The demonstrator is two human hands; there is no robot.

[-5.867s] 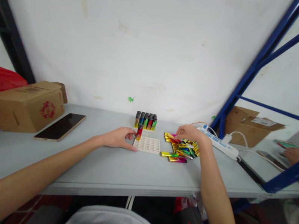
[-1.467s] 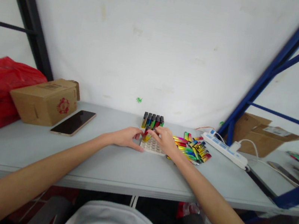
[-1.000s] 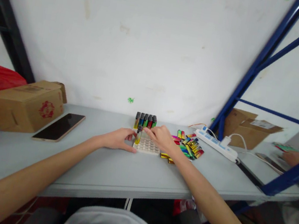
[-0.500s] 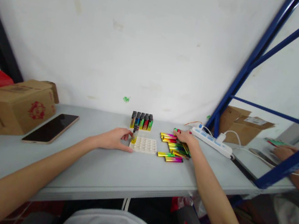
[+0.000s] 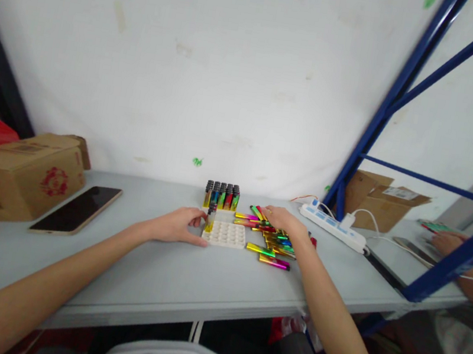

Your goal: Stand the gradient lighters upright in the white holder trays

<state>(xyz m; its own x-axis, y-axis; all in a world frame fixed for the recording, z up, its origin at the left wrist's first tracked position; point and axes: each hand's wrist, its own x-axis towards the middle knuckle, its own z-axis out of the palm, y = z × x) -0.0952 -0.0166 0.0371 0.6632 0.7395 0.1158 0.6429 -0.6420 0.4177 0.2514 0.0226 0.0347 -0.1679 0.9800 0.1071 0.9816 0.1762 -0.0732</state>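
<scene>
A white tray (image 5: 227, 236) with rows of round holes lies on the table before me. One lighter (image 5: 210, 221) with a yellow base and black top stands upright at its left edge. My left hand (image 5: 184, 225) is beside that edge, thumb stretched toward the front corner and fingers apart, close to the standing lighter. My right hand (image 5: 283, 219) is over a loose pile of shiny coloured lighters (image 5: 277, 242) to the right of the tray. Green and red lighters (image 5: 257, 211) stick out from under its fingertips; the grip itself is partly hidden.
Behind the tray stands a block of upright lighters (image 5: 221, 197). A phone (image 5: 78, 210) and a cardboard box (image 5: 21, 173) are at the left. To the right are a power strip (image 5: 332, 225), a blue rack post (image 5: 373, 121) and another person's hand (image 5: 446, 241).
My right hand has moved left with the green and red lighters under its fingers, and the pile has spread toward the tray. My left hand stays by the tray.
</scene>
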